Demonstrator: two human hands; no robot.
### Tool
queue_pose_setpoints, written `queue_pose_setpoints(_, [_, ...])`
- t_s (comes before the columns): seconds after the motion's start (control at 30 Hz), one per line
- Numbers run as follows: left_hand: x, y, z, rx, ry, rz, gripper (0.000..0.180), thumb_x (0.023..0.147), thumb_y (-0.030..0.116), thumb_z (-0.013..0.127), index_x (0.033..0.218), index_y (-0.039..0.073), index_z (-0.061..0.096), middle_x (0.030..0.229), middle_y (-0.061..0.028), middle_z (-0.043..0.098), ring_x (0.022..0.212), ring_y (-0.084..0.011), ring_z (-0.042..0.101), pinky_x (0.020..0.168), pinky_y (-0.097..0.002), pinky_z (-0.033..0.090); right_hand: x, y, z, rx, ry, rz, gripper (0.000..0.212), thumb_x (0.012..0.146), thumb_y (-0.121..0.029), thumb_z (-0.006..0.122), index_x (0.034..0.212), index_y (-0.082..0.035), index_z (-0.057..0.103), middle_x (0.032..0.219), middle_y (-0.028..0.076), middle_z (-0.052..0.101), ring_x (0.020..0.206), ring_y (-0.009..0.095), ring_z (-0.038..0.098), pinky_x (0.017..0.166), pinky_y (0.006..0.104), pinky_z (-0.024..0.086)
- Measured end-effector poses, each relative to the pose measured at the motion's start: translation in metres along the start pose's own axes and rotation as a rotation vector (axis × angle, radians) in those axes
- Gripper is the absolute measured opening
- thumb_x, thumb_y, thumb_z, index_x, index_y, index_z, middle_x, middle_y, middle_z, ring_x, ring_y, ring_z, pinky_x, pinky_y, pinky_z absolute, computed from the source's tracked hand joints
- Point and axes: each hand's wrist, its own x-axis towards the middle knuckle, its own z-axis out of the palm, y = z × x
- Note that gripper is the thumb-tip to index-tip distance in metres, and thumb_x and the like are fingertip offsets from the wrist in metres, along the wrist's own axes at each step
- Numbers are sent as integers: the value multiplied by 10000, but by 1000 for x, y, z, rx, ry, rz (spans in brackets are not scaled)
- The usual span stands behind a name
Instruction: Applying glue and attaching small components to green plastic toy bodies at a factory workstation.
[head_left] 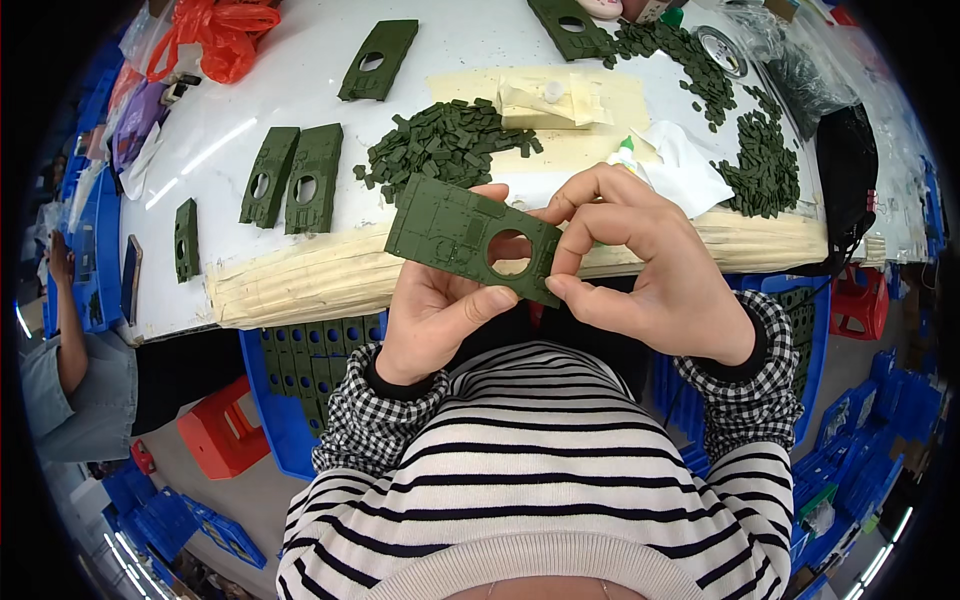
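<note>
My left hand (432,318) grips a dark green plastic model tank hull (440,222) from below, its thumb along the near edge beside the round hole. The hull is tilted, held above the padded front edge of the table. At the hull's right end, my right hand (655,268) has its thumb and forefinger closed together against the edge. Whether a small part sits between those fingertips is hidden. Just beyond the hull lies a heap of small dark green plastic pieces (440,145).
More hulls lie on the white table (235,60), including a nearby hull (315,180). A green-tipped glue bottle (626,155) stands near white tissue (685,165). More small green pieces (762,165) lie at right. A blue crate (285,440) holds hulls below. Another person's arm (70,330) shows at far left.
</note>
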Motion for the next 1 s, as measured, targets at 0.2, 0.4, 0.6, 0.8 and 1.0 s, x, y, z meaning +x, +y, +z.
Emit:
queue_pose_setpoints(0.2, [-1,-2,-1,-7,3,-6,696,854,-57,630,1441,-6,260,1371,-133,429,1241,-236,498,1006,-383,489,0,-1,-1,-32,-12,-8,100,715,-68,706,729,-36,613,1022,77,578,980,216,555,888,336,430])
queue_pose_setpoints(0.4, [-1,-2,-3,10,-32,-20,704,855,-46,635,1443,-8,251,1414,-139,386,1259,-252,483,1007,-396,487,-3,-3,1,-56,-18,12,115,725,-74,718,741,-34,611,1018,86,579,973,220,556,877,332,432])
queue_pose_setpoints(0.6, [4,1,-6,-200,-180,-71,656,959,174,549,1479,2,187,1444,-155,354,1304,-303,430,1028,-445,459,-6,-2,-4,209,97,32,119,866,-113,662,870,-13,600,900,68,593,892,166,556,822,294,435])
queue_pose_setpoints(0.8, [2,3,-4,-308,-289,-314,795,966,441,487,1475,-57,134,1341,-275,427,1188,-367,523,972,-500,472,-8,9,3,411,263,156,258,989,-167,527,1159,25,559,1006,70,623,913,111,585,795,256,476])
queue_pose_setpoints(1.0, [0,2,-9,-288,-419,-358,645,1019,432,347,1463,-19,225,1304,-233,493,1149,-307,564,947,-395,473,-5,9,5,580,172,206,282,985,-123,521,1209,48,530,962,93,657,852,110,627,743,238,521])
